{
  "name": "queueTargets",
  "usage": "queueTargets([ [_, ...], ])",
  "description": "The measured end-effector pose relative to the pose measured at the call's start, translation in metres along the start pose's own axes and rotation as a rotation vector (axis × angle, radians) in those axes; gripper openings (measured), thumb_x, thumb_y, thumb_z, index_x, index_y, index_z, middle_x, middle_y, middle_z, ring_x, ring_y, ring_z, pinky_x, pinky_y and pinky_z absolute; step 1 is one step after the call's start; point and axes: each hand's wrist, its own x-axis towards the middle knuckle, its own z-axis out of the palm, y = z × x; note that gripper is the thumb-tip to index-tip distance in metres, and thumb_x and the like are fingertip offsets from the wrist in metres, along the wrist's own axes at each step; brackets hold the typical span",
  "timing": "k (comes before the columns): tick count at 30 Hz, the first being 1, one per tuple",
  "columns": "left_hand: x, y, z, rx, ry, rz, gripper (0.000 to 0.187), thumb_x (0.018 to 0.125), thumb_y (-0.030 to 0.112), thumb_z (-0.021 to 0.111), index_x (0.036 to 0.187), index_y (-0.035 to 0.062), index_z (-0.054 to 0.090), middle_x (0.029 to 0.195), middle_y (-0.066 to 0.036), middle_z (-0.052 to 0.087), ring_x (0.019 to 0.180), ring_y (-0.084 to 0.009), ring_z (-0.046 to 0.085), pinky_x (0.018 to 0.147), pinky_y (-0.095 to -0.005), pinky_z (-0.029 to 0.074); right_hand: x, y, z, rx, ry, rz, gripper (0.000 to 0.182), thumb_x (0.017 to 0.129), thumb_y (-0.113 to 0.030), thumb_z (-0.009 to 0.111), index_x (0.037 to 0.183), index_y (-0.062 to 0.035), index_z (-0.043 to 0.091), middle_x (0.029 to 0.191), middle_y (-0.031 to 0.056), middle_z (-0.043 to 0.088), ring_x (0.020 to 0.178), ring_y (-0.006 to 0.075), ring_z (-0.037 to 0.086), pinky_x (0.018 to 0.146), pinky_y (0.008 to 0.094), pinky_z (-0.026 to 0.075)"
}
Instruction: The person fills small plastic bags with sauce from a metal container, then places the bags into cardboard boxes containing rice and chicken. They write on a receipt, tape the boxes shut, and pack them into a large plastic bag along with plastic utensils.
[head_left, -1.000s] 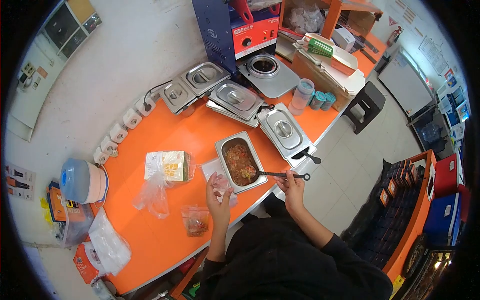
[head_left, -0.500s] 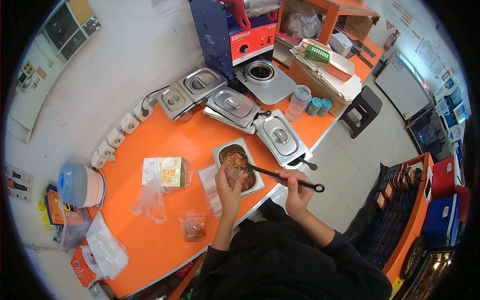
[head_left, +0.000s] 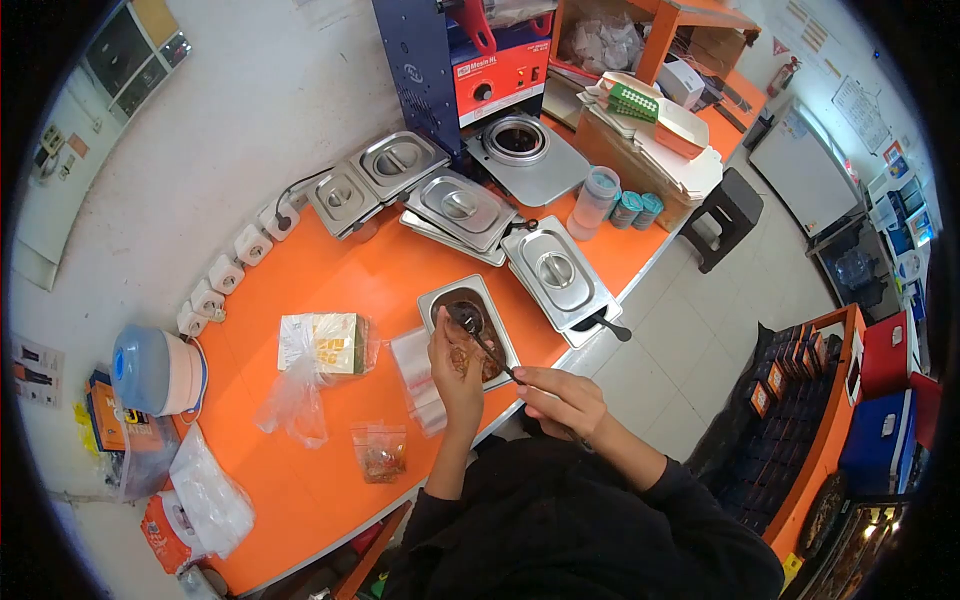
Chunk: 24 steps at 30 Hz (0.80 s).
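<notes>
Ladle [head_left: 467, 318] rests in right hand [head_left: 568, 400], grip closed around its handle; left hand [head_left: 455, 388] apparently holds bag [head_left: 459, 350].

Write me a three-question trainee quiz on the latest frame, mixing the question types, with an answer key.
1. Which hand grips the ladle, left or right?
2. True or false: the small zip bag lies on the orange table.
3. Fill in the blank: the stool on the floor is ____ in colour.

Key: 1. the right hand; 2. true; 3. black.
</notes>
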Motion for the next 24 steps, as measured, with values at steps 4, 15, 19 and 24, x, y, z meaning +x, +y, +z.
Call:
queueTargets([
  [4,0.000,-0.010,0.001,-0.050,0.011,-0.003,0.062,0.074,-0.005,0.054,0.132,0.0033,0.033,0.122,-0.014,0.042,0.113,-0.0243,0.042,0.096,-0.0330,0.033,0.002,0.002,-0.001,-0.003,-0.026,-0.034,0.018,0.071,-0.004,0.067,0.087,0.0013,0.062,0.094,0.0160,0.062,0.079,0.0249,0.064,0.061,0.0281,0.054],
  [15,-0.001,0.010,-0.006,0.148,0.068,0.049,0.064,0.077,0.007,0.062,0.133,0.0026,0.033,0.115,-0.013,0.046,0.105,-0.0238,0.042,0.089,-0.0320,0.034,-0.002,0.015,0.011,0.609,0.454,0.724,0.015,0.087,-0.012,0.051,0.085,0.0013,0.058,0.092,0.0147,0.062,0.081,0.0203,0.063,0.069,0.0279,0.051],
  [19,-0.003,0.007,-0.017,0.124,0.209,0.044,0.069,0.075,0.014,0.068,0.134,0.0031,0.032,0.111,-0.011,0.049,0.095,-0.0188,0.043,0.080,-0.0284,0.036,-0.011,0.032,0.021,0.735,0.489,1.073,0.019,0.091,-0.014,0.047,0.089,0.0015,0.056,0.093,0.0115,0.061,0.081,0.0168,0.062,0.069,0.0260,0.050],
  [24,-0.010,0.019,-0.026,-0.112,0.231,-0.059,0.069,0.076,0.005,0.065,0.134,0.0018,0.030,0.118,-0.009,0.047,0.097,-0.0115,0.047,0.079,-0.0229,0.041,-0.033,0.043,0.030,0.373,-0.350,0.643,0.042,0.073,-0.014,0.066,0.114,-0.0124,0.055,0.116,0.0138,0.051,0.102,0.0231,0.052,0.083,0.0324,0.045],
])
